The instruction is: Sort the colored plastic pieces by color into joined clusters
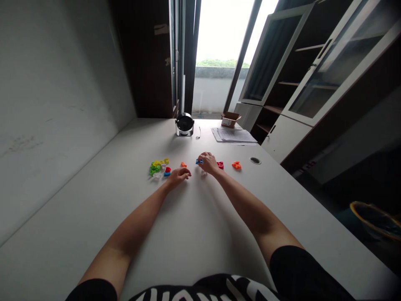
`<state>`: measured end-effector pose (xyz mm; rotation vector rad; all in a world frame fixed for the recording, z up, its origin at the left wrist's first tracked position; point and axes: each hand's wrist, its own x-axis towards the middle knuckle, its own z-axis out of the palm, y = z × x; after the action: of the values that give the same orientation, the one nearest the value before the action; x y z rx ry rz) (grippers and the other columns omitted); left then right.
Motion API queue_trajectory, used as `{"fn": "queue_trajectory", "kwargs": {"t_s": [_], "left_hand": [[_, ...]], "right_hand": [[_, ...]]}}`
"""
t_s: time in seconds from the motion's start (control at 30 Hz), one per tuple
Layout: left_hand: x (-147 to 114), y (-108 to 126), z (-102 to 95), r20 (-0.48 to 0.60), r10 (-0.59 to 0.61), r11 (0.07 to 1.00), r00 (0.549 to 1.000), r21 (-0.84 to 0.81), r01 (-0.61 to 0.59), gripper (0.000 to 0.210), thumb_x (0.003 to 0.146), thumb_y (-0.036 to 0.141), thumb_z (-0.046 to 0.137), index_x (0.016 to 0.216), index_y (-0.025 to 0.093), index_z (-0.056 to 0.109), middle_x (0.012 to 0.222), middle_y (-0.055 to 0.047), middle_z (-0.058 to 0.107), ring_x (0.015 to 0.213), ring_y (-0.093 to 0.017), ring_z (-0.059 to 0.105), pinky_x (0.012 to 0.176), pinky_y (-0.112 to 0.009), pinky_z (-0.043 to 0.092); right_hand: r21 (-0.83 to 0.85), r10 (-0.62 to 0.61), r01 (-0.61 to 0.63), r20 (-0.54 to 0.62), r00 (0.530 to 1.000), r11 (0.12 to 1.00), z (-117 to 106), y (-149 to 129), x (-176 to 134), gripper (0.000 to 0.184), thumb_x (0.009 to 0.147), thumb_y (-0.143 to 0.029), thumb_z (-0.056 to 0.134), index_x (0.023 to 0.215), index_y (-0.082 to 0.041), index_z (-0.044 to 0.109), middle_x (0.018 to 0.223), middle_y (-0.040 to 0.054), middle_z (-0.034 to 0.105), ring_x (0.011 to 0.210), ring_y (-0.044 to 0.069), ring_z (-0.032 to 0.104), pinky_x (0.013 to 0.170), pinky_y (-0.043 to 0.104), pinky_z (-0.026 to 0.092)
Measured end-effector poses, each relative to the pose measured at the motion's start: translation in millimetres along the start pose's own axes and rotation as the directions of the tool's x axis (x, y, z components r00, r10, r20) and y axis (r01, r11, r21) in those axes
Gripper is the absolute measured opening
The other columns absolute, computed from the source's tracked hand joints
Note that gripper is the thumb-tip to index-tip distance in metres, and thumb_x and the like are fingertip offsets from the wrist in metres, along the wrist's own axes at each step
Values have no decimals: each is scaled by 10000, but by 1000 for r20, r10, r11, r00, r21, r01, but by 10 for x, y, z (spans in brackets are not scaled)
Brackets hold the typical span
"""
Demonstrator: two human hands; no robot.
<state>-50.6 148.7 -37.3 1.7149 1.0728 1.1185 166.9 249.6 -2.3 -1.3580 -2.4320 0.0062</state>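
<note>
On my feed, the right hand grasps a blue piece at its fingertips. Left hand: unclenched; an orange piece lies just beyond it.

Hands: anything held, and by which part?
The right hand appears to pinch the blue piece near its right end; the exact contact is hidden. Whether the left hand holds anything can't be told.

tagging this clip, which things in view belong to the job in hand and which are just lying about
Likely the job's: blue plastic piece at the fingertips of the right hand; yellow pieces, green pieces, red pieces, orange pieces.

Seemingly just lying about: open cardboard box, papers, round black device.
</note>
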Motion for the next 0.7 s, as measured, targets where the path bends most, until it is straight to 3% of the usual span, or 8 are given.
{"fn": "queue_trajectory", "kwargs": {"t_s": [0.53, 0.63, 0.7], "left_hand": [[5, 2, 14, 2, -9, 1000, 1000, 28, 9, 173, 846, 259, 599, 931, 164, 716, 882, -59, 724, 755, -161, 679, 699, -268, 526], [5, 4, 22, -50, -12, 999, 999, 36, 14, 152, 843, 243, 583, 893, 162, 702, 867, -56, 720, 735, -156, 668, 692, -270, 524], [3, 10, 18, -146, -7, 999, 989, 46, 14, 140, 847, 228, 560, 871, 166, 684, 851, -52, 713, 748, -160, 664, 691, -271, 522]], "right_hand": [[-47, 5, -3, 32, 999, 999, 79, 101, 17, 170, 890, -257, 682, 1050, -219, 722, 1199, 122, 624, 1149, 300, 500, 908, 399, 426], [-56, -12, 13, 25, 1000, 998, 70, 110, 11, 167, 895, -247, 677, 1052, -214, 720, 1197, 124, 626, 1155, 297, 496, 920, 399, 417], [-62, -35, 37, 24, 999, 997, 57, 113, 11, 170, 896, -246, 679, 1057, -211, 718, 1197, 129, 628, 1166, 301, 489, 935, 407, 407]]}}
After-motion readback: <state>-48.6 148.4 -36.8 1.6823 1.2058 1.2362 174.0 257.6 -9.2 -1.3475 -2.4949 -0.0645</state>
